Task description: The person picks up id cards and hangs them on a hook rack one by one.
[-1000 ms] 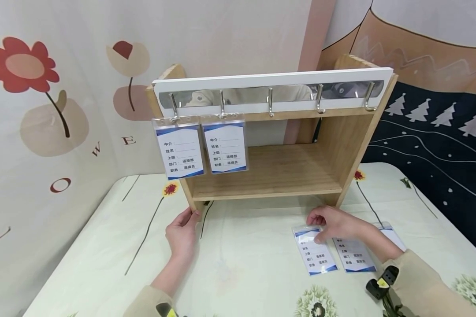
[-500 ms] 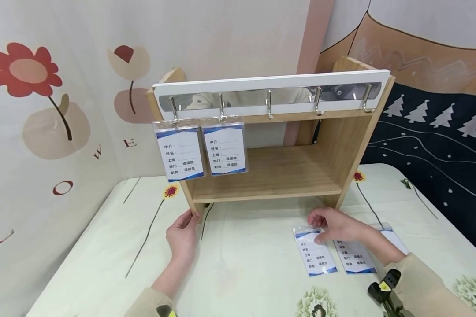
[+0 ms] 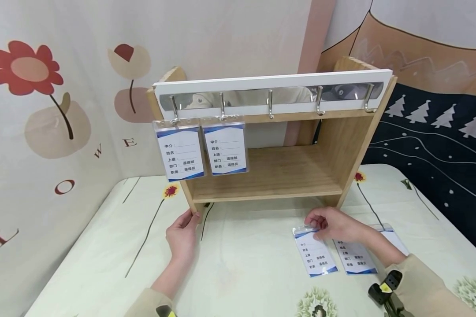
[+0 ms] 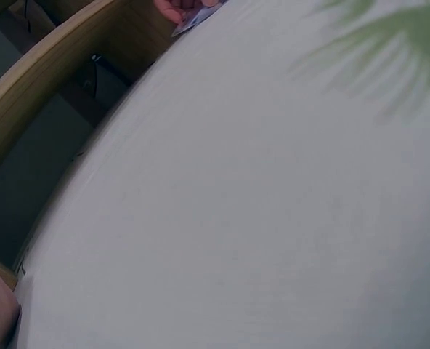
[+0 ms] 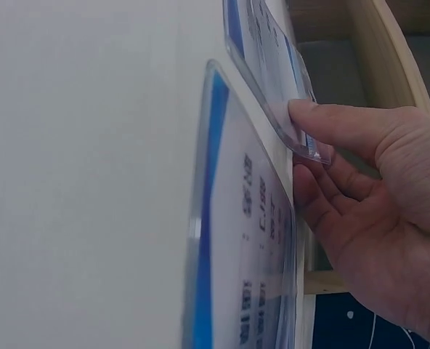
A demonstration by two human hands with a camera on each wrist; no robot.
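Note:
My right hand [image 3: 339, 225] pinches the top edge of a clear-sleeved name badge [image 3: 316, 256]. In the right wrist view the thumb lies on this badge's [image 5: 272, 69] face, with fingers beneath the edge. A second badge [image 3: 357, 259] lies beside it on the cloth, and a third badge [image 3: 394, 240] is partly hidden behind my wrist. My left hand [image 3: 182, 237] holds the lower left leg of a wooden shelf [image 3: 269, 169]. Two badges, an outer one [image 3: 180, 154] and an inner one [image 3: 225, 149], hang from the two leftmost hooks of the white rail [image 3: 277, 80].
The hooks further right, such as the middle hook [image 3: 270, 103], carry nothing. A flower-patterned cloth [image 3: 242, 264] covers the table. Printed curtains [image 3: 222, 35] stand behind and to both sides. A dark cable [image 3: 390, 304] hangs from my right sleeve.
My right fingertips have shifted slightly left at the top of the badge. My left hand stays on the shelf leg, and the hanging badges keep their places.

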